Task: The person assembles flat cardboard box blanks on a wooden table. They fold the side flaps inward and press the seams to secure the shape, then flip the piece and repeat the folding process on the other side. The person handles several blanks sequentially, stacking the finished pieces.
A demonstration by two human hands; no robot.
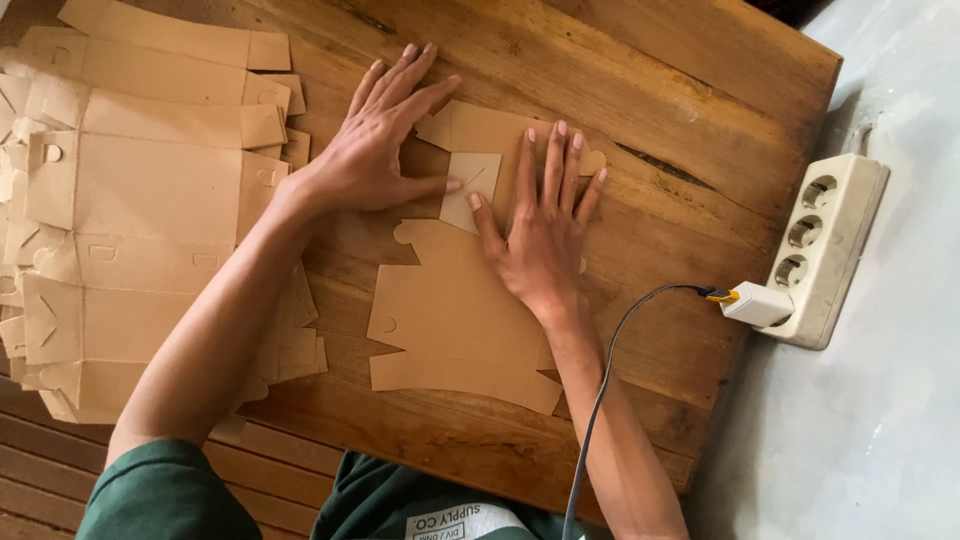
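Observation:
A flat brown die-cut cardboard box blank [450,320] lies on the wooden table [600,60] in front of me. My left hand [385,135] rests flat, fingers spread, on the table and the blank's upper left part, its thumb tip touching a small folded flap [470,185]. My right hand [545,220] presses flat on the blank just right of that flap, its thumb at the flap's lower edge. Neither hand grips anything.
A stack of several more flat cardboard blanks [140,220] covers the table's left side. A white three-socket power strip [825,245] lies past the right table edge, with a white plug [757,303] and grey cable [600,400] running toward me over the table.

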